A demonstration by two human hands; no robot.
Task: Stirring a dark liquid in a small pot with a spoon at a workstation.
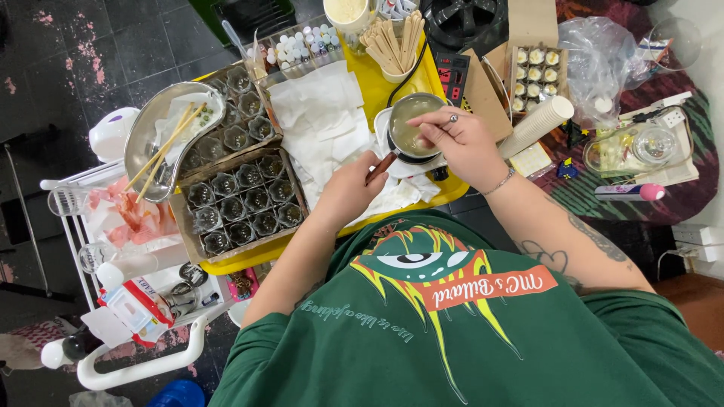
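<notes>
A small metal pot (407, 130) of pale yellowish liquid sits on a white warmer at the near right of a yellow tray (375, 89). My left hand (343, 192) grips the pot's dark handle (379, 167) from the near side. Over the pot's right rim hovers my right hand (458, 143), wearing a ring and a bracelet. Its thumb and forefinger are pinched together above the liquid. What they pinch, if anything, is hidden. A cable runs from the warmer toward the back.
White paper towels (324, 120) lie left of the pot. A cardboard box of small glass jars (237, 200) and a metal kidney dish with wooden sticks (162, 139) lie further left. A cup of wooden sticks (392, 45), a stack of paper cups (537, 124) and a glass jar (641, 147) stand around.
</notes>
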